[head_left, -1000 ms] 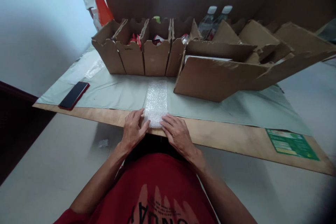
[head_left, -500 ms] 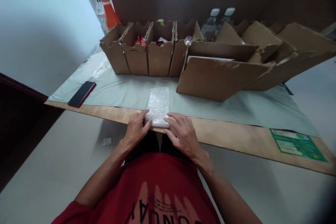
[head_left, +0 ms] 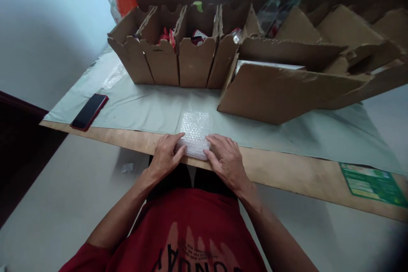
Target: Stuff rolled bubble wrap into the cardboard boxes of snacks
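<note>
A sheet of clear plastic bubble wrap (head_left: 195, 126) lies at the centre of the frame, partly on a pale green cloth (head_left: 149, 112) and partly on the bare wooden edge of the table (head_left: 127, 139). Its near end is doubled into a thick whitish fold; the far part lies flat. I see no writing on it.

The left hand (head_left: 167, 153) touches the left end of the fold, its forefinger and thumb tips apart from each other. The right hand (head_left: 225, 158) touches the right end, fingers bent together above and thumb set below them, apart. Whether either hand pinches the plastic cannot be told.

Across the upper centre stand four narrow, open brown cardboard boxes (head_left: 195, 66); the second from the left bears small dark print under its rim, too small to read. Red packets (head_left: 166, 37) show inside it. Right of centre, a wider brown cardboard box (head_left: 283, 93) holds a white flat sheet (head_left: 270, 64). Behind it lean two clear bottles with white caps (head_left: 270, 9).

At left lies a dark-screened phone with a red edge (head_left: 89, 111). At lower right, a green printed card (head_left: 371, 182) carries blurred, unreadable lines. On the red shirt (head_left: 197, 210), bottom centre, large dark letters are cut by the frame; an A can be made out, with finer print illegible.
</note>
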Tool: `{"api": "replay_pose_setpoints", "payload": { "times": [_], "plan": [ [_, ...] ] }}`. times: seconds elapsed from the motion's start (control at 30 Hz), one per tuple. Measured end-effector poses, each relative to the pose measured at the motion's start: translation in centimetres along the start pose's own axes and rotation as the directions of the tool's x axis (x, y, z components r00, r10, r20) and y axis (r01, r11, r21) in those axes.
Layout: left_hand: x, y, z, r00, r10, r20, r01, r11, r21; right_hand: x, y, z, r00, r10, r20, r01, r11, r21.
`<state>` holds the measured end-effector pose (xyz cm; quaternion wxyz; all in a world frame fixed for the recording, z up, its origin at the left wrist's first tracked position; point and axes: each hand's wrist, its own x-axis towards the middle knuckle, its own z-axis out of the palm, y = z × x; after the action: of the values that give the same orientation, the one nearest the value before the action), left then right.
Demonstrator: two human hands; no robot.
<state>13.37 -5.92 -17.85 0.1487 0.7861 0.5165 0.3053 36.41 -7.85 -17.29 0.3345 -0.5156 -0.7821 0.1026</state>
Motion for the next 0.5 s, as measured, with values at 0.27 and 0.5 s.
{"api": "replay_pose_setpoints", "payload": {
  "times": [0.27,0.5],
  "plan": [
    [-0.5,0.4,-0.1,0.996,0.090,-0.021,-0.090,0.996,-0.009,-0.1,0.6,0.7,0.984,-0.103,0.143,0.102,0.995,0.018],
    [-0.2,0.1,-0.4,0.999,0.021,0.033,-0.020,1.000,-0.017,-0.2,0.2,-0.3,0.998,-0.005,0.070,0.000,0.997,0.083]
  ]
}}
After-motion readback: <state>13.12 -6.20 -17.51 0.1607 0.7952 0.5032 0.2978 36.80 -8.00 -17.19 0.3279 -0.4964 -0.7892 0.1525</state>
